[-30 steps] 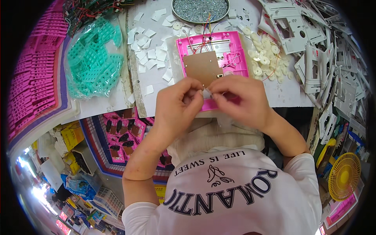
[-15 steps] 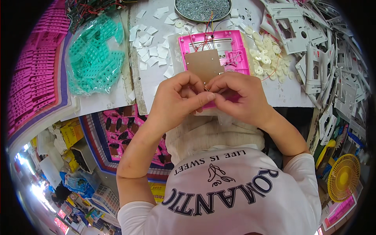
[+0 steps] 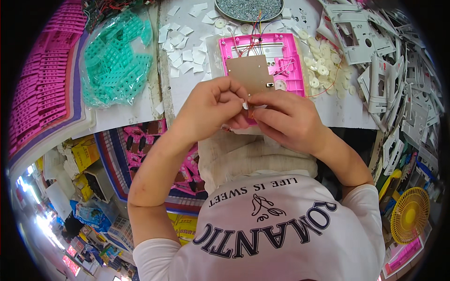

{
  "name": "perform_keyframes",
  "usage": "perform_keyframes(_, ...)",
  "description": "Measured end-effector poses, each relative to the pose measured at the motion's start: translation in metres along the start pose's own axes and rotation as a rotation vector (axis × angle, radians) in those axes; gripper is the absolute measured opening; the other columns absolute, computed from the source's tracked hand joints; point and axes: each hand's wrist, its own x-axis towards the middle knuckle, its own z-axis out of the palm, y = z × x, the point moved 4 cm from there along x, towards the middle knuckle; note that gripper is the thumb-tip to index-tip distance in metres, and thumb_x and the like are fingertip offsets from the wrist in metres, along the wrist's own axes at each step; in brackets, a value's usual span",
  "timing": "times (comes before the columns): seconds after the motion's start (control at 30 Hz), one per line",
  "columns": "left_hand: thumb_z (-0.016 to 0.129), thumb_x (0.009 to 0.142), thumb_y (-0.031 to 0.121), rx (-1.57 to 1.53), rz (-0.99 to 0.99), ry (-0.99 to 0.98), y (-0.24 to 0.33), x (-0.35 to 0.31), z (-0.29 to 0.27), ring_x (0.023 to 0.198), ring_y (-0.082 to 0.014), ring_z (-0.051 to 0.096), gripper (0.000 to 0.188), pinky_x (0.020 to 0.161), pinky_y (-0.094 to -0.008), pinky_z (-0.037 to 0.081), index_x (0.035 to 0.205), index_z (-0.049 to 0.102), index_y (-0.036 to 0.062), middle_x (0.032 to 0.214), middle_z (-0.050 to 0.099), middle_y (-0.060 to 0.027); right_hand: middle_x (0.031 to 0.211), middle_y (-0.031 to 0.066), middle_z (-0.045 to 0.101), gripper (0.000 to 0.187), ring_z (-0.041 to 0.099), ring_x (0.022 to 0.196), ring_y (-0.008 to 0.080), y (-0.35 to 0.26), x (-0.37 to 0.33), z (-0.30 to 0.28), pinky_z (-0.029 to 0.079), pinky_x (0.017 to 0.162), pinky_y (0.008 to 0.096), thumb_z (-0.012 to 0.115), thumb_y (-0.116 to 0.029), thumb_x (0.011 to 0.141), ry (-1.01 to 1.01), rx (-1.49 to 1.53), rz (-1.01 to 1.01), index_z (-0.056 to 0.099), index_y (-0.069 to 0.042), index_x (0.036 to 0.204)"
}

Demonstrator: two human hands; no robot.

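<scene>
A pink plastic housing (image 3: 294, 61) lies on the white table in front of me. Over its left and lower part rests a tan circuit board (image 3: 247, 71), with thin coloured wires (image 3: 257, 43) running from the board's far side. My left hand (image 3: 213, 107) is closed at the board's near edge, its fingers curled together with a small pale spot at the tips. Opposite it, my right hand (image 3: 291, 117) pinches at a thin orange wire (image 3: 249, 107) that shows between the two hands. The fingers partly hide the wire's ends and whatever the left fingertips hold.
Beyond the housing is a round tray of small screws (image 3: 251, 10). White paper squares (image 3: 186, 55) lie to its left, cream plastic discs (image 3: 323, 68) to its right. Left are a bag of green parts (image 3: 117, 61) and stacked pink panels (image 3: 44, 89); right, piled white panels (image 3: 356, 33).
My hands have drawn slightly apart, and the orange wire now shows between them. The left fingers have curled in more. The view has shifted a little.
</scene>
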Motion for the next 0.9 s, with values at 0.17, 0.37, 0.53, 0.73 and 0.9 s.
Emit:
perform_keyframes(0.17, 0.060, 0.098, 0.005, 0.023, -0.038, -0.049, 0.010, 0.004, -0.003, 0.080, -0.0114, 0.072, 0.021, 0.069, -0.0249, 0.059, 0.118, 0.063, -0.0016, 0.090, 0.073, -0.0058, 0.108, 0.0113, 0.071, 0.022, 0.070, 0.088, 0.0274, 0.001, 0.001, -0.002, 0.059, 0.070, 0.0348, 0.078, -0.003, 0.071, -0.035, 0.010, -0.016, 0.069, -0.003, 0.091)
perform_keyframes(0.37, 0.067, 0.095, 0.001, 0.338, 0.190, 0.014, 0.012, 0.003, -0.005, 0.078, -0.0106, 0.069, 0.023, 0.063, -0.0243, 0.053, 0.117, 0.062, -0.0022, 0.090, 0.073, -0.0049, 0.099, 0.0043, 0.066, 0.021, 0.065, 0.085, 0.0233, 0.004, 0.000, -0.001, 0.054, 0.059, 0.0316, 0.077, -0.009, 0.071, -0.053, -0.106, -0.006, 0.071, -0.008, 0.091)
perform_keyframes(0.53, 0.071, 0.088, -0.004, 0.794, 0.569, 0.217, 0.025, -0.008, 0.010, 0.072, -0.0134, 0.067, 0.027, 0.060, -0.0248, 0.050, 0.113, 0.064, 0.0010, 0.087, 0.072, -0.0076, 0.088, 0.0006, 0.057, 0.017, 0.058, 0.085, 0.0207, 0.007, 0.003, 0.005, 0.051, 0.055, 0.0316, 0.074, -0.014, 0.070, -0.121, -0.271, -0.017, 0.070, -0.011, 0.086)
perform_keyframes(0.73, 0.074, 0.084, -0.004, 0.968, 0.813, 0.297, 0.009, -0.011, 0.013, 0.072, -0.0232, 0.067, 0.027, 0.062, -0.0320, 0.053, 0.108, 0.064, 0.0031, 0.089, 0.069, -0.0103, 0.086, 0.0005, 0.055, 0.012, 0.058, 0.086, 0.0203, 0.006, 0.006, 0.012, 0.053, 0.061, 0.0309, 0.072, -0.016, 0.071, -0.183, -0.299, -0.045, 0.069, -0.011, 0.081)
perform_keyframes(0.9, 0.074, 0.083, -0.005, 0.992, 0.889, 0.317, 0.003, -0.009, 0.014, 0.072, -0.0265, 0.065, 0.027, 0.062, -0.0368, 0.053, 0.105, 0.060, 0.0040, 0.087, 0.066, -0.0098, 0.085, 0.0012, 0.055, 0.008, 0.059, 0.088, 0.0202, 0.006, 0.011, 0.011, 0.054, 0.063, 0.0322, 0.070, -0.016, 0.073, -0.264, -0.306, -0.025, 0.068, -0.011, 0.078)
